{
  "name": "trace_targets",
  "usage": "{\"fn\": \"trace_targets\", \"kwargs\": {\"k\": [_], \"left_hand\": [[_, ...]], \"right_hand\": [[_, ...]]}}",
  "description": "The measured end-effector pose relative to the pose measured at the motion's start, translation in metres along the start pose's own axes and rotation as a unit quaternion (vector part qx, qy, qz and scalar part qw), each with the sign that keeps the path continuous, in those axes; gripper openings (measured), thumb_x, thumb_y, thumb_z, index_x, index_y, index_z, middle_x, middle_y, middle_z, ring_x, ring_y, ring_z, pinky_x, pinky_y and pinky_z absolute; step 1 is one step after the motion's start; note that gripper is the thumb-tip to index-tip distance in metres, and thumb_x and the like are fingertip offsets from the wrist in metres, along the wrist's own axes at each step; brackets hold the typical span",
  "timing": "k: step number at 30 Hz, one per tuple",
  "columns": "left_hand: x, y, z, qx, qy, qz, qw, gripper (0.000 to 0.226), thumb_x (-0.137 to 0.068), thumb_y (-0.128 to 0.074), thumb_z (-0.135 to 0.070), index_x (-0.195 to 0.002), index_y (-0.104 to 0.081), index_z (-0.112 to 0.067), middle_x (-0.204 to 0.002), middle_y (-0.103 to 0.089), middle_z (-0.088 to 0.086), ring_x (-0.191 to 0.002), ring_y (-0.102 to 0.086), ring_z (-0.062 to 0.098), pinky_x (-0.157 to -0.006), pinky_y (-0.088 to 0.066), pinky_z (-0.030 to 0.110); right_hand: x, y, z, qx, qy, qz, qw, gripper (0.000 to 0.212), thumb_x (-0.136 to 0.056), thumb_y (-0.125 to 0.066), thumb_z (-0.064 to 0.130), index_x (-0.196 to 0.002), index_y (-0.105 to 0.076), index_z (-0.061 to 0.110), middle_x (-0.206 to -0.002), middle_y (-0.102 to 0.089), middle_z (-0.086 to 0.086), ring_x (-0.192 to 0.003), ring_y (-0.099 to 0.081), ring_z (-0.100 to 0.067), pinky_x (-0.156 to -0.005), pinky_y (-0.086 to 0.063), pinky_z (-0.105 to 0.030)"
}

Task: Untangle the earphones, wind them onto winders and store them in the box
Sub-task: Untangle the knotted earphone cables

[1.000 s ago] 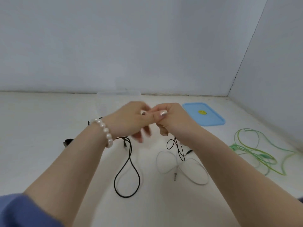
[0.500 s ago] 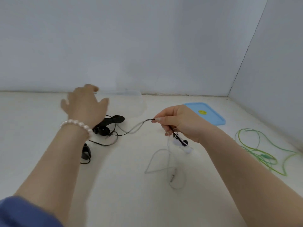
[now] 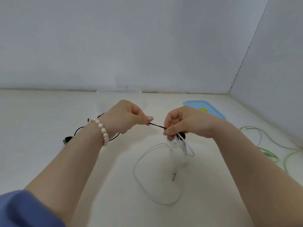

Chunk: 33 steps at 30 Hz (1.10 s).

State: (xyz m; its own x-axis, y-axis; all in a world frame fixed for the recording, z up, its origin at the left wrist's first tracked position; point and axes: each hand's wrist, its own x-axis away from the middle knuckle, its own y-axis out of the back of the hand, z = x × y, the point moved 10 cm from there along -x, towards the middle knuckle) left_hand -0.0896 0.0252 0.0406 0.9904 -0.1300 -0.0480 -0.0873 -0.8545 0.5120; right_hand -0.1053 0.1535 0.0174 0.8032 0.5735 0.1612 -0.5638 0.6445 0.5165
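Left hand (image 3: 126,117) and right hand (image 3: 183,124) both pinch the black cord (image 3: 157,126) above the white earphones (image 3: 155,169) on the table; hard pulling risks tightening the knot.

Black cable (image 3: 157,126) vanishes inside the left hand (image 3: 124,118); green cable (image 3: 268,149) runs off the right edge; clear box (image 3: 119,93) barely shows.

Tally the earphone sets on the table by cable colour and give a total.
Black earphones: 1, cable pinched between the left hand and the right hand.
White earphones: 1, buds in the right hand, loop and plug on the table.
Green earphones: 1, lying loose at the right.
Total: 3
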Motion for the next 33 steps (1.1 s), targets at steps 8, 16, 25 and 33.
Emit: {"fn": "trace_targets", "kwargs": {"k": [8, 16, 25, 33], "left_hand": [[-0.01, -0.013, 0.019, 0.054, 0.019, -0.019, 0.998, 0.035, -0.093, -0.05, -0.024, -0.061, -0.047, -0.01, -0.057, -0.046, 0.002, -0.047, -0.043, 0.012, -0.047, -0.042, 0.023], [-0.01, -0.015, 0.031, 0.392, 0.078, -0.053, 0.915, 0.019, -0.094, -0.039, -0.009, -0.076, -0.043, -0.006, -0.061, -0.056, 0.012, -0.043, -0.061, 0.021, -0.046, -0.054, 0.028], [-0.015, 0.0, 0.037, 0.415, 0.039, -0.104, 0.903, 0.042, -0.079, -0.066, -0.004, -0.058, -0.031, -0.015, -0.059, -0.048, 0.004, -0.05, -0.065, 0.018, -0.053, -0.055, 0.026], [-0.021, 0.008, 0.043, 0.118, 0.039, -0.156, 0.98, 0.042, -0.089, -0.051, -0.043, -0.069, -0.05, -0.006, -0.06, -0.051, 0.004, -0.056, -0.049, 0.014, -0.06, -0.043, 0.026]], "right_hand": [[0.009, 0.008, -0.02, -0.004, -0.024, 0.084, 0.996, 0.041, -0.06, -0.072, 0.006, -0.099, -0.067, 0.018, -0.085, -0.072, -0.008, -0.072, -0.06, -0.022, -0.064, -0.043, -0.029], [0.002, 0.025, -0.029, -0.133, 0.007, 0.028, 0.991, 0.02, -0.074, -0.061, 0.023, -0.08, -0.073, 0.008, -0.083, -0.074, -0.013, -0.063, -0.07, -0.023, -0.05, -0.052, -0.021], [0.002, 0.03, -0.053, -0.235, -0.055, -0.003, 0.97, 0.035, -0.083, -0.051, 0.024, -0.1, -0.056, -0.007, -0.094, -0.062, -0.027, -0.077, -0.069, -0.036, -0.075, -0.057, -0.043], [0.007, 0.046, -0.046, -0.3, -0.031, -0.072, 0.951, 0.05, -0.091, -0.042, 0.015, -0.045, -0.062, 0.011, -0.053, -0.052, -0.013, -0.051, -0.061, -0.029, -0.059, -0.053, -0.037]]}}
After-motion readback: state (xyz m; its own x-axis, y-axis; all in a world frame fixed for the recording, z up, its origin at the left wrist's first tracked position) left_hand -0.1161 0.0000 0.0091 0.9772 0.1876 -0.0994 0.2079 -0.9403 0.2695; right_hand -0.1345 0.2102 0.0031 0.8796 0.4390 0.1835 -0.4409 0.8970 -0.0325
